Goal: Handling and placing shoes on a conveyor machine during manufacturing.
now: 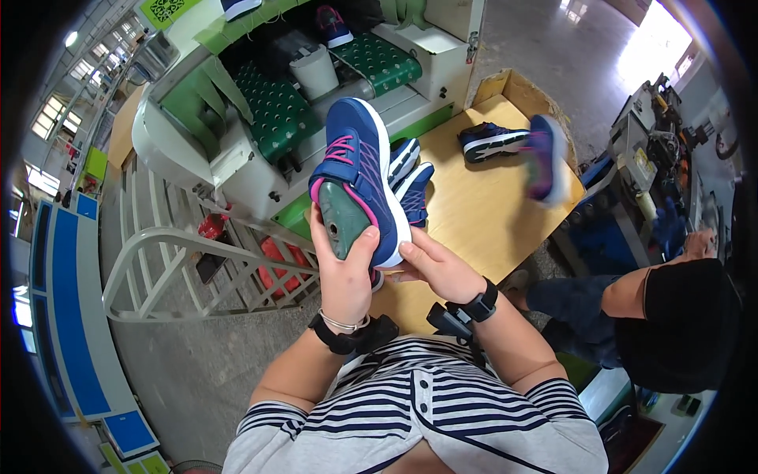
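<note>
- Nearest the camera: the wearer's striped shirt point(418, 387), at the lower edge of the view, below both forearms.
- Left hand point(345, 278): fingers closed around the heel end of a blue sneaker point(365, 170); the thumb lies at the right of the shoe opening, the index finger at its left. A black wristband point(339, 340) is fitted below this hand.
- Right hand point(448, 272): thumb set against the white sole edge at the heel; the remaining fingers are partly hidden beneath the shoe. A black watch-like band point(478, 303) is on the wrist.
- Sneaker position: raised above the near left part of the worktop point(466, 213), toe directed away from the wearer, sole edge facing right. Pink laces and lining are visible; a dark green form point(342, 215) fills the opening.
- Behind the held sneaker: two similar shoes point(415, 194) side by side, partly covered.
- Far side of the worktop: one dark shoe point(493, 144), sole turned toward the wearer. Just right of it: a motion-blurred shoe point(546, 162); its contact cannot be determined.
- Beyond the worktop: a pale machine with green dotted belts point(272, 110).
- Right side: a co-worker in a black top point(679, 324).
</note>
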Action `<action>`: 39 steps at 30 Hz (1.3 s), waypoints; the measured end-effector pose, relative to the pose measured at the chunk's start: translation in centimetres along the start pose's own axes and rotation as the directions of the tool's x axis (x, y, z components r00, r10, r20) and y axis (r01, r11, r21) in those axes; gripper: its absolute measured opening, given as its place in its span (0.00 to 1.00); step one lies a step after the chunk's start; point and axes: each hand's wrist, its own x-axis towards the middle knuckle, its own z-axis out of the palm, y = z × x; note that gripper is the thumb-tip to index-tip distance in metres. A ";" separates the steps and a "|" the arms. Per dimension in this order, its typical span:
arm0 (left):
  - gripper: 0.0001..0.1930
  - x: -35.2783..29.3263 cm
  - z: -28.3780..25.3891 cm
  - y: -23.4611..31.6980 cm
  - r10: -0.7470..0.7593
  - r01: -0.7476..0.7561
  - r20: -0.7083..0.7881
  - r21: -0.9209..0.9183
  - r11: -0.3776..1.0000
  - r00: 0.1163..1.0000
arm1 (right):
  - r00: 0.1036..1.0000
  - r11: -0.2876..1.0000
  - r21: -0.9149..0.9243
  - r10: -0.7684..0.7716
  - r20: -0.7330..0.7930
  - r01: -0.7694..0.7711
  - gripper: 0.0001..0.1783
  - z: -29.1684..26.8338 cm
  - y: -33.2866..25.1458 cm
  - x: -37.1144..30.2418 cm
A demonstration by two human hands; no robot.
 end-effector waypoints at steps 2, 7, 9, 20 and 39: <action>0.39 -0.2 0.0 0.2 -0.018 0.018 0.004 0.001 1.000 1.000 | 1.000 1.000 0.016 0.000 -0.010 0.000 0.27 0.3 0.0 -0.1; 0.39 -0.2 -0.1 -0.4 -0.044 0.042 0.025 0.055 0.998 0.999 | 1.000 0.999 0.040 -0.012 -0.024 0.013 0.31 -0.4 0.2 -0.5; 0.40 -0.2 -0.1 -0.8 -0.056 0.054 0.028 0.085 0.995 0.998 | 1.000 0.999 0.030 0.022 -0.016 -0.022 0.30 -0.6 -0.3 -0.6; 0.40 -0.3 -0.5 -2.2 -0.164 0.165 -0.019 0.055 0.985 0.986 | 0.988 0.983 -0.109 0.142 -0.064 -0.149 0.26 -1.0 0.4 -0.7; 0.40 -1.4 -1.4 -2.9 -0.216 0.217 -0.036 0.008 0.976 0.976 | 0.985 0.979 -0.120 0.161 -0.064 -0.167 0.23 -0.2 1.6 -0.8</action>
